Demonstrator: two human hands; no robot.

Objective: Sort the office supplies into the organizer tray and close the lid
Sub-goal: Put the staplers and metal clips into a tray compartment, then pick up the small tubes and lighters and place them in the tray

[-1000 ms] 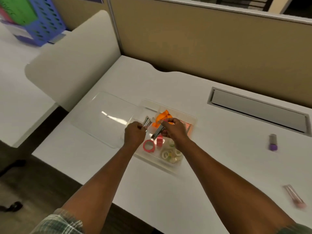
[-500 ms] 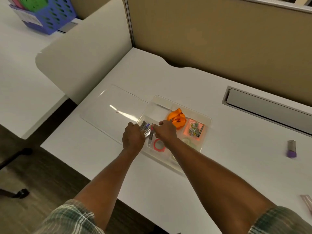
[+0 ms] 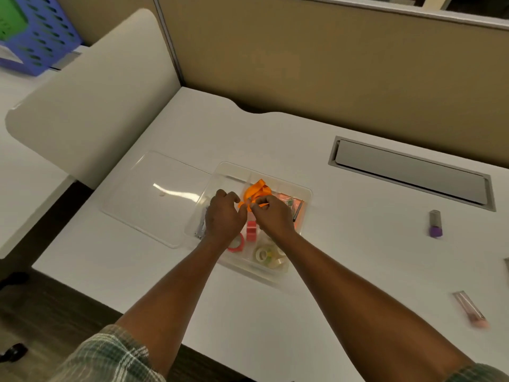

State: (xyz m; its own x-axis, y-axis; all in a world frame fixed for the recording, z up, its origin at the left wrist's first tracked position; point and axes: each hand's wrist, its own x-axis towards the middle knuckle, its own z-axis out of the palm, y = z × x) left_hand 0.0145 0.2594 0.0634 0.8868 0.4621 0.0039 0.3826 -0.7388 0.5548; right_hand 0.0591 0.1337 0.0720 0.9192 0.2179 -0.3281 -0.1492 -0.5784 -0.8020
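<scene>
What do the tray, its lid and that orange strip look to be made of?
Organizer tray: clear, glossy hard plastic, probably; the desk shows through its walls. Lid: the same clear plastic, lying flat, with a bright glare streak. Orange strip: likely ribbon or fabric; it folds and loops limply, matte.

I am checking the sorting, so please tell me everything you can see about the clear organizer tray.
The organizer tray is a clear plastic box with rounded corners and inner dividers, lying flat on the white desk. Its lid is off and lies beside it on the left. Inside are an orange ribbon, a pink tape roll, pale tape rolls and some metal pieces at the left end. Both hands, left hand and right hand, are over it, at the ribbon.
</scene>
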